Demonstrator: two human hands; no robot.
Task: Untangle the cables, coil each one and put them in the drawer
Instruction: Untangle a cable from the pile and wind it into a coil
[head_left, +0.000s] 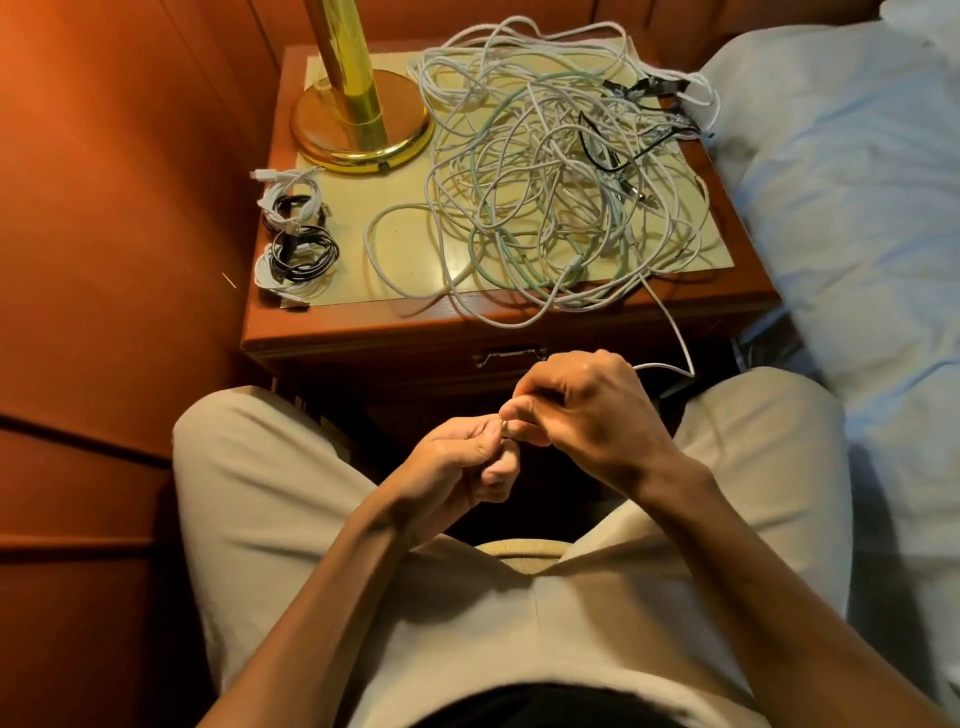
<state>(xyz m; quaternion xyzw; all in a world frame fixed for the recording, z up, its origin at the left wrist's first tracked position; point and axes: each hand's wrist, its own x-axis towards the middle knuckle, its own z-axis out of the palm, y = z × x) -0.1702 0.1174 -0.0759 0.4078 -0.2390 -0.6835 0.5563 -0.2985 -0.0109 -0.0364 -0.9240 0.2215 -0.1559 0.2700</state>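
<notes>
- One tangle (550, 176) of cables on the table (363, 317), right of the lamp (358, 119); mostly white, one pale green, a few thin black near the far right corner; exact count not readable.
- Two coiled bundles (296, 234) in front of the lamp at the table's left edge, each white and black, lying flat, one nearer the lamp, one nearer the front edge.
- One white cable (675, 332) running off the table's front edge down from the tangle, then bending left to the right hand; long axis roughly from the table top toward the lap.
- Left hand (462, 457) below the table front, well in front of the lamp, fingers curled, pinching the cable's end.
- Right hand (587, 410) just right of it, touching it, fingers curled round the same cable.
- One drawer (509, 358) in the table front, closed, with one metal handle, just behind the hands.
- One bed (857, 208) to the right of the table.
</notes>
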